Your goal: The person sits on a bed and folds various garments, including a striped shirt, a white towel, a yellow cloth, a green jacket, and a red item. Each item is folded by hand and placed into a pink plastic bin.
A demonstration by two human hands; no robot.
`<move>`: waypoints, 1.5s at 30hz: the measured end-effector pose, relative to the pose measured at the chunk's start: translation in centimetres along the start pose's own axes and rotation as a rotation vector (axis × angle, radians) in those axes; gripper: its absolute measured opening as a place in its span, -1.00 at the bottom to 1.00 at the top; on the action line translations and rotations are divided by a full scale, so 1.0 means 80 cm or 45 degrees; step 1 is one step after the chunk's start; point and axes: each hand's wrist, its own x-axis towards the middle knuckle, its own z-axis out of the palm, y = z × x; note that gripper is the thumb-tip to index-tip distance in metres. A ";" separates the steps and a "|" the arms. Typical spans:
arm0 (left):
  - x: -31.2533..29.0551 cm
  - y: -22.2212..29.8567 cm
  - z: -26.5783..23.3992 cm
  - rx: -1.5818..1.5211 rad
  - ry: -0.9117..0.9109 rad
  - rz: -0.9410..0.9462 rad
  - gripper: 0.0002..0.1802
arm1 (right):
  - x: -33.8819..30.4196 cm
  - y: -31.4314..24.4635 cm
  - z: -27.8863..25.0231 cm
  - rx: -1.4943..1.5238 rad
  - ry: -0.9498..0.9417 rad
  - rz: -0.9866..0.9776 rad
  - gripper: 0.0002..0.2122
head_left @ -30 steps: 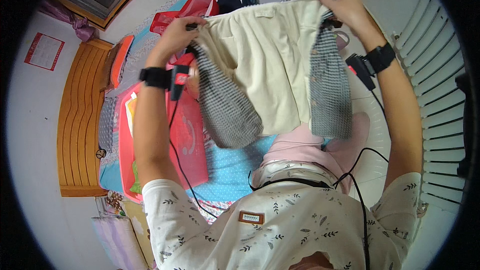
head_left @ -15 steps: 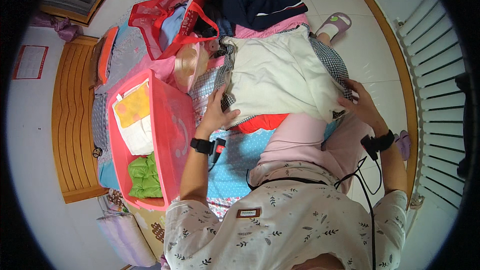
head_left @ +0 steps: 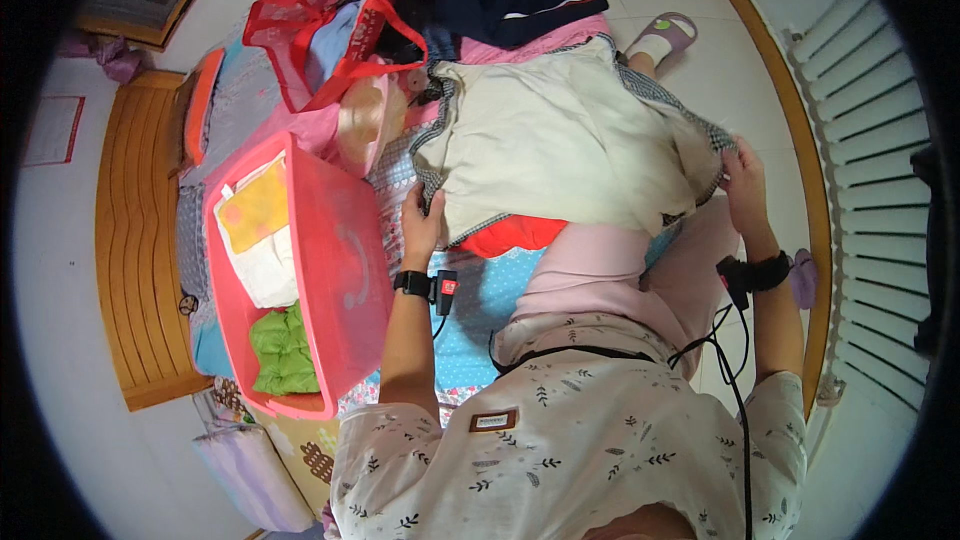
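Observation:
A cream piece of clothing or cloth (head_left: 570, 135) with black-and-white checked edging lies spread across my lap and the bed; its exact kind is hard to make out. My left hand (head_left: 422, 225) pinches its checked edge at the near left corner. At the right side, my right hand (head_left: 743, 185) has its fingers closed on the checked edge and holds that side slightly raised. Under the near edge a bit of red cloth (head_left: 513, 236) shows, beside my pink trousers (head_left: 580, 280).
To the left stands a pink plastic bin (head_left: 340, 270) holding white and yellow folded cloth (head_left: 258, 215) and a green puffy garment (head_left: 284, 352). Beyond are a red mesh bag (head_left: 290, 35), a straw hat (head_left: 362, 125) and a navy garment (head_left: 500, 0). A white radiator (head_left: 875, 200) lines the right wall.
My right hand has moved outward to the right, drawing the cloth's edge with it. The left hand has shifted slightly left and closed on the checked edge. The cloth is stretched wider.

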 end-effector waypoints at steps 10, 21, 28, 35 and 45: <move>0.022 0.110 -0.068 -0.106 0.441 0.299 -0.77 | 0.011 -0.098 0.004 0.416 0.306 -0.242 -0.79; -0.021 0.255 -0.049 0.191 -0.807 0.502 -0.72 | -0.068 -0.133 0.117 -0.534 -0.901 -0.941 -0.76; -0.027 0.254 0.048 -0.167 -0.894 0.512 -0.26 | -0.063 -0.100 0.108 -0.562 -1.027 -0.540 -0.74; -0.030 0.231 0.110 0.075 -0.852 0.533 -0.41 | -0.016 -0.040 0.084 -0.874 -0.222 -0.256 -0.50; 0.052 0.232 0.088 -0.345 -0.527 0.222 -0.02 | -0.090 -0.073 0.173 -0.450 -1.228 -0.853 -0.61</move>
